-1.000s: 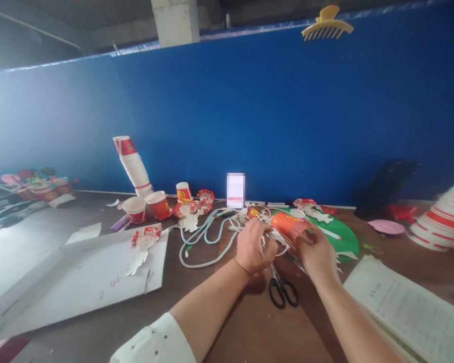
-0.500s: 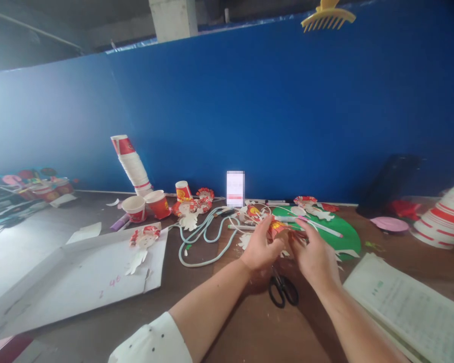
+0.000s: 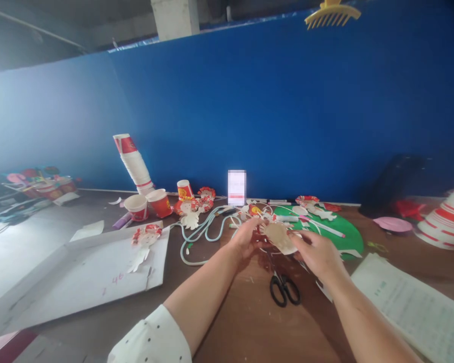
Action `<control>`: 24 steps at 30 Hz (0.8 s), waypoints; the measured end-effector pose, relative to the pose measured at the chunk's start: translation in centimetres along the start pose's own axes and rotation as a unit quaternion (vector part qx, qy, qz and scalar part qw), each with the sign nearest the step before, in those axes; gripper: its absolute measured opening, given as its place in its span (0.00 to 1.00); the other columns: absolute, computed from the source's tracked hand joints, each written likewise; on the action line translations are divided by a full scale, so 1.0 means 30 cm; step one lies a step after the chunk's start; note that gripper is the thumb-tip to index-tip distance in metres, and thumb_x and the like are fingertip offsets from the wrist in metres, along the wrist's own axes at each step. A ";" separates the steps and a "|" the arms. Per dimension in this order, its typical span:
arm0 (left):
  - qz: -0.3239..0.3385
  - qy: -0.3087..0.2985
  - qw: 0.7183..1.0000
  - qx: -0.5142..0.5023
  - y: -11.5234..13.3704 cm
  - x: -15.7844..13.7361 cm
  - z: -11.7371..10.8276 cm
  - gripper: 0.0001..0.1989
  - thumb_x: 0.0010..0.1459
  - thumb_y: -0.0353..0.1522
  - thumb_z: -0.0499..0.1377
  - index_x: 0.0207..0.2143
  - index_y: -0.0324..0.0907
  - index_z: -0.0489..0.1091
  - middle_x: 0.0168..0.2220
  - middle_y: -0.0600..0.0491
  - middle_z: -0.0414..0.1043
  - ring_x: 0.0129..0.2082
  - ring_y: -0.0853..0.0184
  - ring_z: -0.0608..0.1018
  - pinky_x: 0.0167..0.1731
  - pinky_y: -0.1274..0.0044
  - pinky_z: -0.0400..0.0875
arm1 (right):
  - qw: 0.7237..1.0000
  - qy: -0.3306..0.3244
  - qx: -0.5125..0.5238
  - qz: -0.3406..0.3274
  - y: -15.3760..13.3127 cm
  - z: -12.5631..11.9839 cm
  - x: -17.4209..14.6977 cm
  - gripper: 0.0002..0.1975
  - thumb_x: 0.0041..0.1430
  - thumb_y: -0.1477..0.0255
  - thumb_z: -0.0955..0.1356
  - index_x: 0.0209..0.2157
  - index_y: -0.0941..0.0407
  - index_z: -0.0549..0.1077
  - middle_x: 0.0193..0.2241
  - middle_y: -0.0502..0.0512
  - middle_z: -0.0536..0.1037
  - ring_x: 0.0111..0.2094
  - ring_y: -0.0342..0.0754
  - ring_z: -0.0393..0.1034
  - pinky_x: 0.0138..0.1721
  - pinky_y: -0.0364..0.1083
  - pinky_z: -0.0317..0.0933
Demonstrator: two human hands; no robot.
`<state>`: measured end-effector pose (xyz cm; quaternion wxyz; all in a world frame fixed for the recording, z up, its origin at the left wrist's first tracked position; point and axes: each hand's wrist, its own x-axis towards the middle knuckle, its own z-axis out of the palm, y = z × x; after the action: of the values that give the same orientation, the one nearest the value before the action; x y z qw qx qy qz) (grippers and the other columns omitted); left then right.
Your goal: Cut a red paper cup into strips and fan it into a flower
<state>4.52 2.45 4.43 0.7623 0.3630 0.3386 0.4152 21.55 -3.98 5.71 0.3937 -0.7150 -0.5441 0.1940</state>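
Between my hands is a cut-up paper cup point(image 3: 280, 238), with a pale round face turned to me and narrow strips at its left edge. My right hand point(image 3: 320, 254) pinches its right side between thumb and fingers. On the left edge, my left hand point(image 3: 247, 238) has its fingers closed around the strips, partly hidden. Black-handled scissors point(image 3: 284, 291) lie on the table just below the hands, their blades pointing away from me.
Red paper cups point(image 3: 159, 202) and a leaning cup stack point(image 3: 135, 166) stand back left. A white board point(image 3: 83, 272) bears a paper figure point(image 3: 146, 242). Pale blue cord point(image 3: 185, 252) loops centrally. Right are a green disc point(image 3: 348, 237), markers point(image 3: 327, 228), a notebook point(image 3: 412, 297) and more stacked cups point(image 3: 448, 219).
The cut cup has turned so its pale round face shows. My left hand has shifted slightly left and my right hand lower. The scissors stay on the table.
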 end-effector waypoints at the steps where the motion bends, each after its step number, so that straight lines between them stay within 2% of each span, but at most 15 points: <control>1: -0.001 -0.002 1.000 -0.004 0.002 0.001 -0.004 0.14 0.48 0.37 0.59 0.35 0.38 0.69 0.29 0.49 0.70 0.27 0.67 0.74 0.30 0.71 0.74 | 1.000 -0.011 0.011 0.010 0.001 0.001 0.000 0.15 0.52 0.58 0.65 0.33 0.51 0.78 0.21 0.49 0.79 0.22 0.51 0.74 0.26 0.46 0.63; 4: 0.000 -0.003 1.000 -0.004 0.005 0.001 -0.009 0.14 0.48 0.37 0.59 0.35 0.38 0.69 0.30 0.49 0.70 0.26 0.67 0.74 0.31 0.69 0.75 | 1.000 0.000 -0.024 0.007 0.001 0.004 -0.004 0.18 0.52 0.56 0.65 0.38 0.51 0.78 0.25 0.51 0.80 0.26 0.53 0.75 0.29 0.48 0.64; 7: 0.009 0.005 1.000 -0.002 0.008 -0.001 -0.003 0.14 0.49 0.37 0.59 0.35 0.38 0.69 0.32 0.48 0.71 0.28 0.67 0.74 0.32 0.71 0.74 | 0.988 0.095 -0.106 -0.054 -0.009 0.008 -0.018 0.24 0.52 0.57 0.66 0.49 0.50 0.72 0.39 0.55 0.79 0.36 0.56 0.74 0.34 0.51 0.65; 10: 0.019 0.020 1.000 -0.004 0.008 0.000 0.004 0.14 0.48 0.38 0.60 0.35 0.39 0.70 0.32 0.49 0.71 0.29 0.67 0.74 0.31 0.74 0.73 | 0.944 0.222 -0.157 -0.186 -0.028 0.004 -0.037 0.23 0.54 0.62 0.67 0.52 0.53 0.70 0.47 0.61 0.75 0.45 0.58 0.70 0.42 0.54 0.63; 12: 0.029 0.030 0.999 0.008 0.003 0.003 0.005 0.15 0.47 0.39 0.61 0.35 0.39 0.70 0.34 0.49 0.72 0.30 0.68 0.74 0.30 0.77 0.72 | 0.907 0.255 -0.169 -0.290 -0.041 -0.002 -0.050 0.17 0.56 0.67 0.67 0.48 0.54 0.73 0.45 0.61 0.76 0.47 0.57 0.68 0.49 0.54 0.60; 15: 0.062 0.022 0.997 0.048 -0.009 0.007 0.005 0.16 0.48 0.41 0.61 0.36 0.39 0.72 0.37 0.49 0.73 0.33 0.69 0.74 0.30 0.80 0.70 | 0.879 0.210 -0.176 -0.391 -0.054 -0.002 -0.067 0.11 0.58 0.73 0.66 0.42 0.53 0.76 0.40 0.56 0.79 0.43 0.53 0.70 0.50 0.52 0.58; 18: 0.107 -0.002 0.990 0.094 -0.014 0.004 0.009 0.18 0.53 0.43 0.58 0.37 0.37 0.73 0.36 0.48 0.73 0.35 0.67 0.75 0.35 0.78 0.70 | 0.877 0.148 -0.175 -0.422 -0.060 0.017 -0.081 0.12 0.59 0.74 0.64 0.42 0.53 0.76 0.37 0.54 0.80 0.39 0.51 0.72 0.46 0.49 0.60; 21: 0.153 0.029 0.971 0.180 -0.010 -0.006 0.017 0.19 0.55 0.42 0.57 0.41 0.37 0.72 0.39 0.46 0.74 0.42 0.63 0.75 0.44 0.72 0.68 | 0.889 0.109 -0.188 -0.404 -0.067 0.042 -0.091 0.12 0.61 0.73 0.62 0.43 0.53 0.75 0.38 0.54 0.80 0.39 0.50 0.73 0.44 0.48 0.61; 24: 0.213 0.094 0.929 0.287 -0.008 -0.017 0.028 0.20 0.54 0.39 0.58 0.47 0.38 0.71 0.49 0.44 0.71 0.51 0.59 0.71 0.53 0.68 0.62 | 0.908 0.069 -0.234 -0.339 -0.071 0.055 -0.091 0.12 0.62 0.70 0.61 0.39 0.52 0.76 0.38 0.55 0.80 0.38 0.52 0.75 0.36 0.47 0.63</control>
<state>5.08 1.68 4.76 0.4840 0.5889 0.4283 0.4852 18.15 -5.73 5.94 0.2937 -0.5708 -0.7549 -0.1343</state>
